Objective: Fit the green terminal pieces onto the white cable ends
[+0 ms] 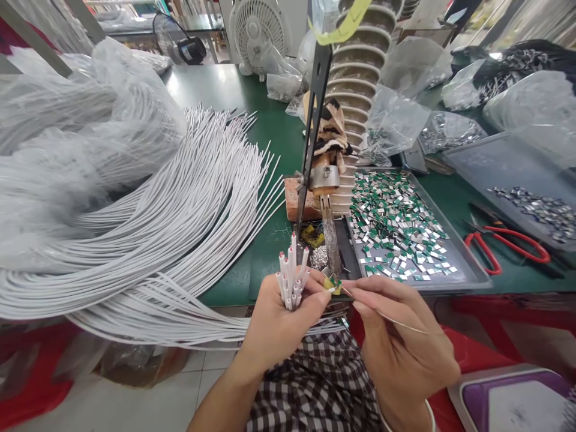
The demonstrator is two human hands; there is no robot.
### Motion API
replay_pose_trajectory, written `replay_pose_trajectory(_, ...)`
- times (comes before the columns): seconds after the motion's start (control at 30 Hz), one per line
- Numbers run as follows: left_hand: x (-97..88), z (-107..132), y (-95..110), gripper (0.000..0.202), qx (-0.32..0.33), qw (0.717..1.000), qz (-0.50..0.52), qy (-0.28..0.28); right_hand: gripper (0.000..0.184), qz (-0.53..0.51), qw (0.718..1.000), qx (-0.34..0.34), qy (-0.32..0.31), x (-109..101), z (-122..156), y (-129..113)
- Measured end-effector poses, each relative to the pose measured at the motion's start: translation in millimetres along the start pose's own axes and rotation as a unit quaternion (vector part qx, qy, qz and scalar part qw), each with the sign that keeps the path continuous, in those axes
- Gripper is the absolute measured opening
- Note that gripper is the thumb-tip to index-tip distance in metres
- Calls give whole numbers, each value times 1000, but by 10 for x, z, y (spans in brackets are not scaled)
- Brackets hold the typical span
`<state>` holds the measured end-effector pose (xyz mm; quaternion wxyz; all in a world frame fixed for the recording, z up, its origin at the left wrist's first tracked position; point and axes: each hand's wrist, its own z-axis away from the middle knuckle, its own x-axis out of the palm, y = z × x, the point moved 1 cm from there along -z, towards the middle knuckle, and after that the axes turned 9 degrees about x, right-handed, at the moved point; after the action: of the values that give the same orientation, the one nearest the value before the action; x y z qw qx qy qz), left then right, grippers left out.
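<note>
White cables (291,267) in left grip (276,327), thin wire (402,324) in right grip (405,342)

Near the desk's (265,258) front edge, narrow room lies between wires (198,210) and iron (331,240); behind, brick (294,199) and hose (362,72) obstruct.

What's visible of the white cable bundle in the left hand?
The white cable bundle is gripped in the curled left hand. Its slim, round sheaths look like plastic; the ends point up at uneven heights, slightly splayed, several showing red inside. It sits by the front edge of the green table; the hand hides its lower part.
</note>
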<state>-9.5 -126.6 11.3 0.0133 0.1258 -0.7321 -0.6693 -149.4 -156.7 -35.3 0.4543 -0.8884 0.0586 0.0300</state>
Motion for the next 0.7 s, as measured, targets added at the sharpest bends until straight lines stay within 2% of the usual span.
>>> replay_pose_trajectory(0.27, -8, 22, -5, 15, 15, 998, 44, 32, 32, 15, 1000, -4, -4, 14, -20, -48)
replay_pose_trajectory(0.47, -21, 50, -37, 19, 2, 999, 37, 3, 28, -8, 1000, 7, -20, 5, -6, -10)
replay_pose_trajectory(0.7, 2, 26, -33, 20, -2, 1000, 16, -3, 33, -7, 999, 28, -16, 14, 28, 20)
